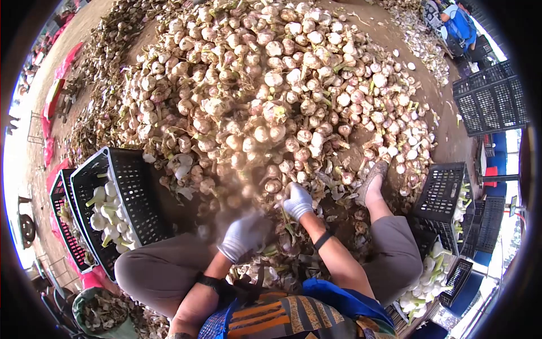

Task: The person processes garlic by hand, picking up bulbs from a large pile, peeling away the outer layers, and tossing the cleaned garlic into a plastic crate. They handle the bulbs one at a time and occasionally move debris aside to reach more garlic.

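A large heap of garlic bulbs, many with roots and dry stems, spreads on the ground in front of me. My left hand, in a white glove, is smeared by motion above the litter between my legs. What it holds, if anything, does not show. Close beside it, my right hand, gloved too, has its fingers curled in at the near edge of the heap. Its grip is hidden from above. Loose garlic skins and stalks lie under both hands.
On the left, a black crate holds cleaned white garlic, with a red-and-black crate beyond it. Black crates with garlic stand on the right, another crate farther back. A sack of skins sits lower left. Someone in blue is at upper right.
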`<state>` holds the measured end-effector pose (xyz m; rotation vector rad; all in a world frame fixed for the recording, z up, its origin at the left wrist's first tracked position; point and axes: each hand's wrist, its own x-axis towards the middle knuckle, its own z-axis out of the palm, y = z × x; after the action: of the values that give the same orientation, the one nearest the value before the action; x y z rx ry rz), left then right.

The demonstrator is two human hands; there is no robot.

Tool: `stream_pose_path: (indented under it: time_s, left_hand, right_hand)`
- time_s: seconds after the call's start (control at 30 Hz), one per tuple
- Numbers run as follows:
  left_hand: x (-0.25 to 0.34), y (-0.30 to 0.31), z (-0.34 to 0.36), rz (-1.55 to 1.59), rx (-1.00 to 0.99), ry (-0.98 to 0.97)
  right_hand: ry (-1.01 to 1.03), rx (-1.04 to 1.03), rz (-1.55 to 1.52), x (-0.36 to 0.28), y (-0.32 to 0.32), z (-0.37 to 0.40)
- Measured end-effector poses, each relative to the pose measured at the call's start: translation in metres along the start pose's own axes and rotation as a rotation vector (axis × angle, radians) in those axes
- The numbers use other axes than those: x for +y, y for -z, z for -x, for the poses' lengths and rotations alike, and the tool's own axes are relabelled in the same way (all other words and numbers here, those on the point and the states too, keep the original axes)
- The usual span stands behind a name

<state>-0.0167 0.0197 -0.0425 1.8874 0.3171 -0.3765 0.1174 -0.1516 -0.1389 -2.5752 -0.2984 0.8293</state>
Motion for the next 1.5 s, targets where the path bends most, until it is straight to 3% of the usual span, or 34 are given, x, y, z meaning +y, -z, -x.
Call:
stream_pose_path:
  time_s: [0.03,0.07,0.13,0.17,0.2,0.23,0.27,0.33,0.37,0.4,0.47,0.53,0.63,0.67,0.73,0.77,0.83,0.87,0.93,0.97,1.07,1.1,1.13,1.2,1.5]
  left_hand:
    - [0.006,-0.001,0.0,0.209,0.04,0.036]
    - [0.008,-0.002,-0.002,0.211,0.042,0.029]
    - [0.005,-0.002,-0.003,0.363,0.157,0.17]
    - [-0.008,-0.005,-0.009,0.224,0.184,0.141]
    - [-0.013,-0.004,-0.008,0.345,0.202,0.173]
    - [-0.004,0.001,-0.005,0.348,0.213,0.217]
    - [0.005,0.004,-0.001,0.351,0.221,0.265]
    - [0.006,0.002,0.002,0.207,0.251,0.202]
    - [0.006,0.001,0.001,0.069,0.282,0.134]
    - [0.005,0.0,0.001,0.069,0.282,0.133]
    - [-0.006,0.002,-0.003,-0.095,0.248,0.008]
    - [-0.011,-0.002,-0.009,-0.006,0.259,-0.005]
    - [-0.014,-0.006,-0.009,0.094,0.131,0.159]
    - [-0.02,-0.01,-0.011,0.095,0.126,0.151]
    - [-0.037,-0.02,-0.013,0.463,0.18,0.036]
    - [-0.017,-0.014,-0.011,0.596,0.133,0.101]
    - [0.018,0.0,-0.002,0.706,0.098,0.13]
    - [0.028,0.006,0.001,0.819,0.055,0.167]
    - [0.028,0.01,0.003,0.915,0.147,0.079]
    - [0.023,0.008,0.002,0.809,0.193,0.033]
    - [0.046,0.01,0.008,0.443,0.238,-0.131]
    - [0.057,0.011,0.011,0.289,0.227,-0.174]
    - [0.05,0.009,0.013,0.146,0.24,-0.287]
    - [0.054,0.013,0.016,-0.188,0.275,-0.387]
    - [0.049,0.024,0.022,-0.378,0.349,-0.533]
  right_hand:
    - [0.065,0.271,-0.36,0.009,-0.013,0.008]
    - [0.123,0.323,-0.444,0.015,-0.026,0.009]
    - [0.176,0.266,-0.496,0.018,-0.042,0.011]
    - [0.062,0.245,-0.568,0.025,-0.051,0.005]
    - [-0.051,0.219,-0.641,0.033,-0.061,-0.003]
    - [-0.03,0.195,-0.547,0.002,-0.026,0.022]
    - [0.021,0.16,-0.29,0.01,-0.033,0.018]
    - [0.115,-0.152,-0.239,-0.011,-0.015,0.036]
    - [0.057,-0.373,-0.062,-0.008,-0.035,0.027]
    - [0.104,-0.353,0.085,-0.009,-0.045,0.044]
    - [-0.048,-0.395,0.299,-0.022,-0.05,0.059]
    - [-0.056,-0.35,0.23,-0.022,-0.042,0.06]
    - [0.106,-0.18,-0.421,-0.019,-0.026,0.071]
    - [0.104,-0.172,-0.419,-0.023,-0.019,0.074]
    - [0.461,0.033,-0.381,-0.05,0.018,0.084]
    - [0.469,0.037,-0.378,-0.063,0.037,0.09]
    - [0.721,0.031,-0.52,-0.079,0.064,0.1]
    - [0.752,0.12,-0.591,-0.065,0.055,0.091]
    - [0.253,0.078,-1.188,-0.068,0.071,0.099]
    - [0.111,0.122,-1.288,-0.073,0.078,0.104]
    - [0.12,0.161,-1.312,-0.08,0.049,0.098]
    - [0.102,-0.014,-1.399,-0.085,0.053,0.104]
    - [-0.04,0.089,-1.255,-0.095,0.05,0.104]
    - [-0.066,-0.028,-1.602,-0.111,0.055,0.111]
    - [-0.015,-0.027,-1.639,-0.105,0.044,0.109]
